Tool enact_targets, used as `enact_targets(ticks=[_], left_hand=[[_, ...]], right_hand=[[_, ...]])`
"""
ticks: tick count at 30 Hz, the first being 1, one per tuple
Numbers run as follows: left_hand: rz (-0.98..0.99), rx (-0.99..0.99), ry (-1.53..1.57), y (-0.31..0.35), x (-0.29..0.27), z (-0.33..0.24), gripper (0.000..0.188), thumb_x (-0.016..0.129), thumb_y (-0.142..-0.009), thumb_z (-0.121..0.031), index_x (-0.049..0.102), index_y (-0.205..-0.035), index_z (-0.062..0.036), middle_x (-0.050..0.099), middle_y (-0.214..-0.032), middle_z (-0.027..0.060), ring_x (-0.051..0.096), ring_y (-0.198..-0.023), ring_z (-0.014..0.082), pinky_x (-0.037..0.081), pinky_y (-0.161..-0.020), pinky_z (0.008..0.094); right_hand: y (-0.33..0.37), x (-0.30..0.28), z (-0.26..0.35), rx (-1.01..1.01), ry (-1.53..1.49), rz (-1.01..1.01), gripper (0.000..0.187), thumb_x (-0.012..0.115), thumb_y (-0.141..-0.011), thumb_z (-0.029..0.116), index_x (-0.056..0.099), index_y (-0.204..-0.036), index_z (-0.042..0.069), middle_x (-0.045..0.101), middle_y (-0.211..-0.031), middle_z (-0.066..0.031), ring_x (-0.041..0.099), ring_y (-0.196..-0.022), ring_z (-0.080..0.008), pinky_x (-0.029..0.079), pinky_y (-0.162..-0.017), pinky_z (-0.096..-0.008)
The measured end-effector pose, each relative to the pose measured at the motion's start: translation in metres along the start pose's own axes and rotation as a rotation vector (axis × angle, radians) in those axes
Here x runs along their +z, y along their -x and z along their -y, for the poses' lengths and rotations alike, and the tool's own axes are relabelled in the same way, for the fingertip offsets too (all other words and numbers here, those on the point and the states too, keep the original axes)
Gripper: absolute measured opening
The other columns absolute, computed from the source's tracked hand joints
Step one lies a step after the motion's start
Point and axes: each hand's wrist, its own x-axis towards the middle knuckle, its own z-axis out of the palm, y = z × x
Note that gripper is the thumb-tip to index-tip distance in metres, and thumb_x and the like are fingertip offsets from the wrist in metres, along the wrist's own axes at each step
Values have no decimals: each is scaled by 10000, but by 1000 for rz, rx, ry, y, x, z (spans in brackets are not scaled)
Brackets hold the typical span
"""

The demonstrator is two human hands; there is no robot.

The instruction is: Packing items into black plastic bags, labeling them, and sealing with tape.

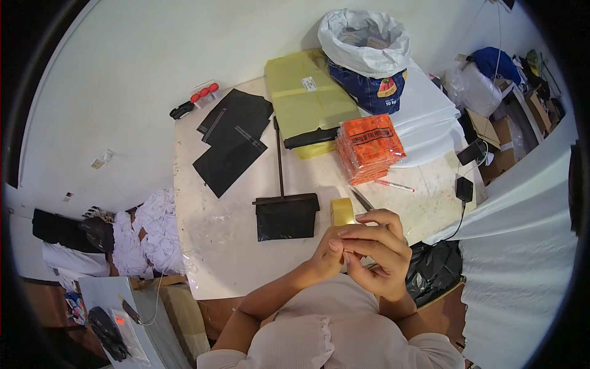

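My left hand (pixel 329 253) and my right hand (pixel 382 253) meet close to my body, over the table's near edge. The left fingers are closed, thumb up. The right fingers curl round to touch them in a pinch; whatever lies between is hidden. Right beyond my hands shows a roll of yellowish tape (pixel 342 211); whether it touches the left hand I cannot tell. A metal blade-like tool (pixel 361 198), partly hidden, lies beside the roll. To the left, a flat black pouch (pixel 287 220) rests on the table, with a thin dark rod (pixel 280 163) stretching away behind it.
Black plastic mailers (pixel 230 150) lie far left on the table (pixel 215 246). A yellow wrapped pack (pixel 307 92), a blue-and-white sack (pixel 365 67) and stacked orange packets (pixel 370 144) stand at the back. A pen (pixel 395 185) lies near the packets. A black bag (pixel 433 270) sits lower right.
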Motion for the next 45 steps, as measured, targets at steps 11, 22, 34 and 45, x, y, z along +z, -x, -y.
enact_targets(ticks=[11, 22, 34, 45], left_hand=[[124, -128, 95, 5, -1, -8, 890, 303, -636, -857, 539, -800, -15, 540, -728, 27, 509, -685, 98, 399, -552, 222], [131, -147, 208, 17, -7, 19, 944, 270, -627, -866, 535, -962, -25, 536, -858, 18, 528, -790, 101, 402, -601, 207], [136, -156, 101, 17, -10, 16, 935, 315, -588, -884, 554, -886, -30, 483, -706, -32, 431, -616, 39, 297, -479, 180], [163, -187, 109, 12, -2, -6, 928, 361, -579, -874, 564, -862, -14, 538, -715, -1, 509, -677, 60, 379, -519, 186]], right_hand=[[0, -1, -1, -28, -7, 19, 205, 674, -565, 0, 677, -767, 34, 641, -821, -51, 551, -883, -266, 445, -724, -373], [4, 3, 1, -43, 60, -15, 176, 693, -582, 49, 666, -754, 78, 630, -843, -6, 553, -882, -235, 407, -768, -378], [5, -1, 5, -33, 38, 8, 185, 690, -590, 67, 668, -773, 76, 628, -846, -8, 551, -903, -231, 398, -776, -388], [5, -2, 9, -54, 53, 2, 167, 686, -582, 41, 645, -739, 81, 624, -831, -5, 553, -912, -232, 404, -774, -393]])
